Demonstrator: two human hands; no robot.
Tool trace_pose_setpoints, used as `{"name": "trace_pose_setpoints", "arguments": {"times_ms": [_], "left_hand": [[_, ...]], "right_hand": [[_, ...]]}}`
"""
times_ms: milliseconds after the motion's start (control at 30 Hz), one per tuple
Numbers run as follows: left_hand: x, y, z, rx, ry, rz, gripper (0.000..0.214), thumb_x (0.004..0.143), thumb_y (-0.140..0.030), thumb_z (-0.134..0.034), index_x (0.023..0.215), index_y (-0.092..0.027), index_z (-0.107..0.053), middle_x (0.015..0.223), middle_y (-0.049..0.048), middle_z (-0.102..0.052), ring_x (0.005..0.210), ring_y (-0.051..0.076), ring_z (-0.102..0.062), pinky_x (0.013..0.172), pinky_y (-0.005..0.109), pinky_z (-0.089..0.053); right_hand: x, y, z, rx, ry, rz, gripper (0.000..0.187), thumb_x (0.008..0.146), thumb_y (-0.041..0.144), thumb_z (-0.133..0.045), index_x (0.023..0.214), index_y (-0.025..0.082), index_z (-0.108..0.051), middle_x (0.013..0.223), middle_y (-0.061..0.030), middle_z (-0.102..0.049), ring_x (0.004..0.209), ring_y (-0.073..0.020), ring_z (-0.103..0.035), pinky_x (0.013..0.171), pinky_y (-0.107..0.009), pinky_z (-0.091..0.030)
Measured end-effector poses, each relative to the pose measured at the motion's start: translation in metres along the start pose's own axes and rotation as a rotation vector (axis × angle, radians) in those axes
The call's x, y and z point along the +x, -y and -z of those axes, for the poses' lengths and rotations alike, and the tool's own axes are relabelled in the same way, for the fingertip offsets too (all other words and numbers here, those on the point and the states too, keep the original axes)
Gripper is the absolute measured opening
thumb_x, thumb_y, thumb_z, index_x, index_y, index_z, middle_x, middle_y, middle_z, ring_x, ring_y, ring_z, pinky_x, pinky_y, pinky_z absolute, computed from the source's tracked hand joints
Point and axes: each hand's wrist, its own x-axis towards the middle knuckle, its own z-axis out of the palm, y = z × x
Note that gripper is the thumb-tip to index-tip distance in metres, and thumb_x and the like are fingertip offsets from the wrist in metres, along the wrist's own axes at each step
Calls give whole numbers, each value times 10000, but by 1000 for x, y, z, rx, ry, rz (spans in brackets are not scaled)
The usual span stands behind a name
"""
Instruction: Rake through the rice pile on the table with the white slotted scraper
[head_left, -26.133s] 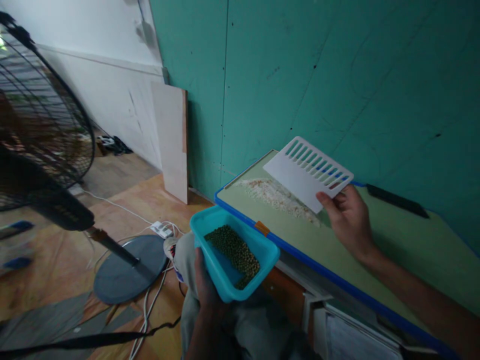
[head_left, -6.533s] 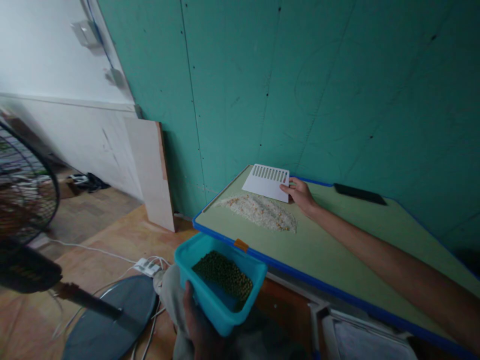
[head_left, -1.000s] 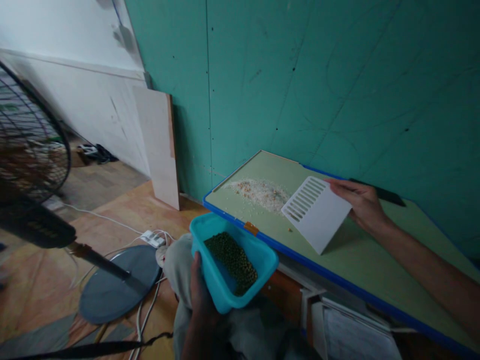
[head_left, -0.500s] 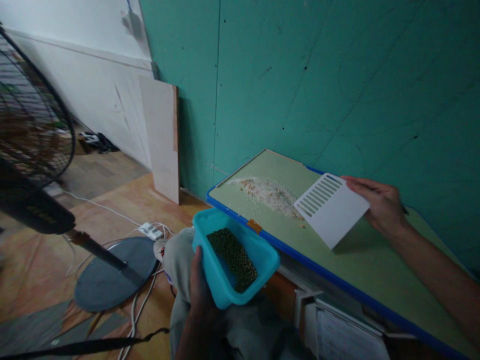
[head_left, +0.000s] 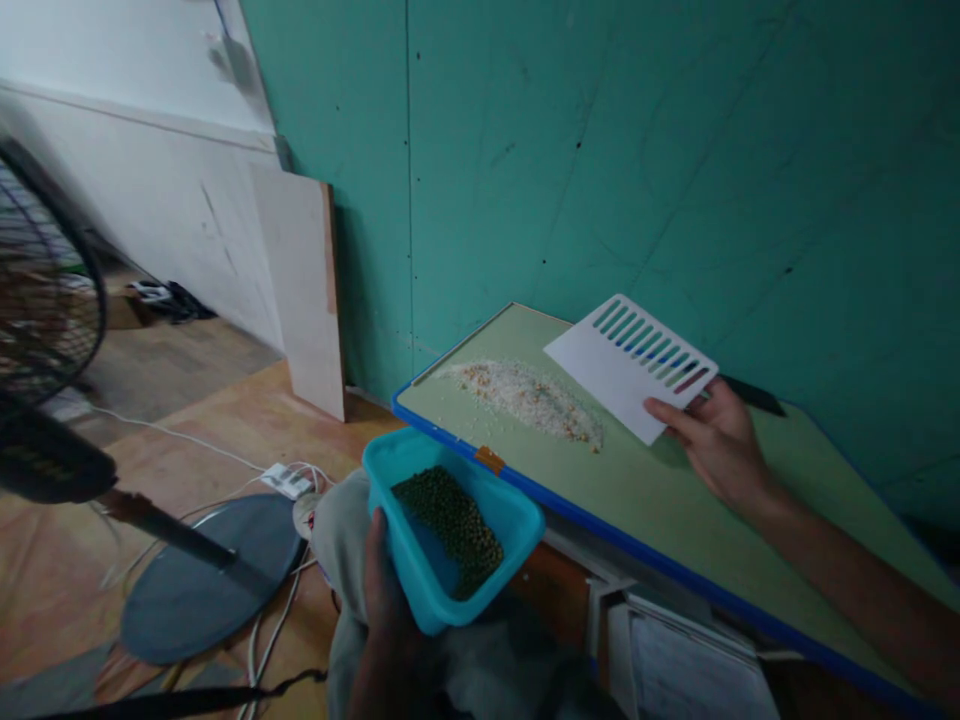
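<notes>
My left hand (head_left: 386, 580) grips the near left side of a turquoise plastic tub (head_left: 379, 470), which is tilted over my lap below the table edge. Green beans (head_left: 450, 520) lie in the tub. In my right hand (head_left: 716, 435) is a flat white slotted scraper (head_left: 611, 380), pinched at its right corner and raised above the table. The row of slots runs along its upper edge. On the pale green tabletop (head_left: 675, 520) a long pile of white grains mixed with orange bits (head_left: 532, 400) lies to the left of the scraper.
The table has a blue rim and stands against a green wall (head_left: 480, 180). A dark flat object (head_left: 754, 395) lies at its back. To the left are a standing fan (head_left: 52, 450), a power strip (head_left: 287, 480) with cords, and a leaning white board (head_left: 300, 290).
My right hand has turned the white scraper over, so its slots moved from the left end to the upper right edge. The left hand still holds the tub. The camera view shifted slightly.
</notes>
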Motion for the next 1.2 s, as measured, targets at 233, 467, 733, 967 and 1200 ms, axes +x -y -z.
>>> {"name": "trace_pose_setpoints", "arguments": {"times_ms": [233, 467, 733, 967, 1200], "left_hand": [[-17, -2, -12, 101, 37, -107, 599, 1038, -459, -484, 1583, -212, -464, 1034, 95, -838, 1112, 320, -755, 1008, 450, -581], [-12, -4, -6, 93, 58, -73, 548, 1036, -463, -497, 1537, -244, -527, 1071, 81, -835, 1094, 313, -763, 1026, 459, -567], [-11, -5, -5, 79, 69, -33, 534, 1062, -468, -425, 1479, -176, -587, 1091, 123, -828, 1063, 319, -773, 969, 466, -602], [-9, -5, -4, 92, 74, -55, 535, 1064, -441, -440, 1537, -208, -528, 1039, 103, -837, 1065, 313, -773, 1014, 464, -574], [-7, -3, -2, 83, 47, -102, 538, 1057, -396, -466, 1562, -213, -499, 1032, 87, -840, 1028, 312, -783, 1011, 463, -578]], "right_hand": [[-12, -8, -7, -154, 66, 91, 441, 740, 436, -899, 1084, 293, -662, 1066, -43, -804, 980, -277, -773, 896, -454, -649], [-19, -9, -14, -181, 89, 127, 427, 739, 475, -894, 1036, 273, -662, 1022, -40, -807, 939, -251, -778, 868, -408, -648], [-23, -7, -16, -249, 131, 144, 361, 733, 469, -896, 912, 263, -659, 900, -34, -810, 824, -249, -787, 770, -398, -665], [-26, -11, -15, -287, 173, 165, 352, 733, 480, -897, 886, 260, -668, 903, -43, -825, 809, -259, -798, 751, -400, -679], [-29, -11, -13, -310, 194, 180, 347, 736, 480, -899, 878, 264, -668, 903, -45, -827, 801, -264, -800, 725, -394, -680]]}}
